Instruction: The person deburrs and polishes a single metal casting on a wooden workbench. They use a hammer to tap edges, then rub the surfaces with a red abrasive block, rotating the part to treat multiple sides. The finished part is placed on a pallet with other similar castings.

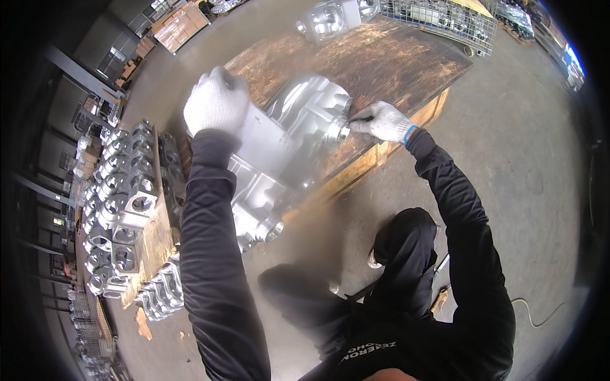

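A large silvery metal casting (267,140) with ribs, a flat face and round ports lies across a scuffed wooden table. My left hand (217,105), in a white knit glove, is curled closed over the casting's far left edge; its fingertips are hidden. On the other side my right hand (384,122), gloved in white with a blue cuff edge, is pinched closed close to a round port (338,130). Something dark shows between those fingers, too small to name. Blur covers part of the casting's lower middle.
The wooden table (406,57) carries another casting (330,20) at its far edge. Rows of similar castings (111,184) stand on a pallet to the left. A wire cage (445,25) is at the far right. An orange-handled tool (440,298) lies by my leg, and a thin cord (537,325) farther right.
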### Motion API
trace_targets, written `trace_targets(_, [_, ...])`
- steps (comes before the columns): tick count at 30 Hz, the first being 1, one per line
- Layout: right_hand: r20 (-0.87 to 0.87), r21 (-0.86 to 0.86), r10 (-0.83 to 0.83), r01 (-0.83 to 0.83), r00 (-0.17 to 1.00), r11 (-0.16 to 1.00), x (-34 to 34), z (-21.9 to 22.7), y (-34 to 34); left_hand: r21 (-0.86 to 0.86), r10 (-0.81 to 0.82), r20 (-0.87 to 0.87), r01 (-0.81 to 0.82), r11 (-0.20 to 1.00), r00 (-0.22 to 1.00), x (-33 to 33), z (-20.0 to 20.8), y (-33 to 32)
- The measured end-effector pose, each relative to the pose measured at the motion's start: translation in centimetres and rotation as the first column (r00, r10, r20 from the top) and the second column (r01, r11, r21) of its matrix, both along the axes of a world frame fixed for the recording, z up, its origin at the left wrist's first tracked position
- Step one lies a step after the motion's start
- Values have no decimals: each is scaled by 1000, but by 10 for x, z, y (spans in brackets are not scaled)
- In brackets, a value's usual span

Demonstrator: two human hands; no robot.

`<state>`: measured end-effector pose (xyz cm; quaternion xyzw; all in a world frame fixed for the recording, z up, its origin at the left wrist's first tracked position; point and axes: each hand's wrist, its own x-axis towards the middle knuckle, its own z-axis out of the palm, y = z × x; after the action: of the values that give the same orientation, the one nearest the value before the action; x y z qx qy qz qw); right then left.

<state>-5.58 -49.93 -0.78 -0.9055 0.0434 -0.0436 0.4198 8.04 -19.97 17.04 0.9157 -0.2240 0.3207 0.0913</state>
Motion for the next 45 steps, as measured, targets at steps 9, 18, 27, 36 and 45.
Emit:
trace_targets(9, [107, 459, -365, 280, 925, 843, -5, -132, 55, 15, 18, -30, -18, 1000, 999, 0, -1, -1])
trace_targets(18, [283, 535, -524, 321, 804, 782, 1, -35, 38, 60, 67, 178, -79, 995, 982, -25, -20, -4])
trace_targets(27, [58, 668, -496, 335, 867, 664, 63, -40, 38, 47, -13, 130, 7, 999, 991, -14, -19, 2])
trace_targets(36, [59, 549, -453, 350, 890, 759, -110, -54, 200, -197, -402, 56, 405, 893, 914, 28, -20, 68])
trace_targets(45, [386, -358, -61, 210, 920, 910, -149, -81, 190, -328, -401, 104, 412, 850, 910, 21, -48, 89])
